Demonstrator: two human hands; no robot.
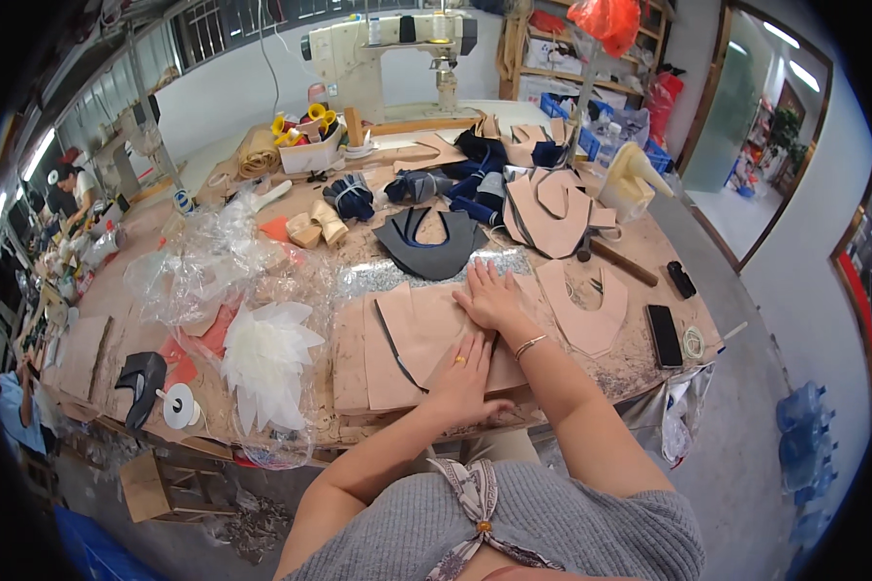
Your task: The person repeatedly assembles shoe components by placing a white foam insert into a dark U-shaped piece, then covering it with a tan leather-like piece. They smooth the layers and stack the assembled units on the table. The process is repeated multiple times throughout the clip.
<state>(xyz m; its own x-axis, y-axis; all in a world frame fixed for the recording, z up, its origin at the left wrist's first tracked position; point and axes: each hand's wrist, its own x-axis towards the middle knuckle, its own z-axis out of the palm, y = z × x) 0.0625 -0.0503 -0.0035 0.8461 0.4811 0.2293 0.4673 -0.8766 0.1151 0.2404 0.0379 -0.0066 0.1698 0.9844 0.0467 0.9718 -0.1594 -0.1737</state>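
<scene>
"So, what's being handled on that table point(622, 380)?"

"Basically a stack of tan sheets point(426, 320), laid near the table edge closest to the person. A dark curved line point(391, 339) can be seen on the left part of it, though whether that's a strip or a gap can't be told."

"Is it being gripped, or just pressed?"

"Just pressed, by the looks of it. The left hand point(460, 378) is laid palm down on the lower part, fingers stretched out and thumb stuck out wide. The right hand point(491, 297) is placed at the upper edge, fingers slightly fanned, with the tips pointed at a shiny speckled plate point(388, 276)."

"And around that?"

"Well, a dark U-shaped piece point(426, 254) is set just beyond the plate, and a tan U-shaped piece point(591, 334) is laid right of the stack. Farther right, a hammer point(625, 263), a phone point(664, 336) and a coil of pale cord point(693, 341) are spread out. On the left, a bunch of white pointed sheets point(269, 358) is put down beside some crumpled clear plastic point(203, 261). At the back, a sewing machine point(388, 68) is mounted."
</scene>
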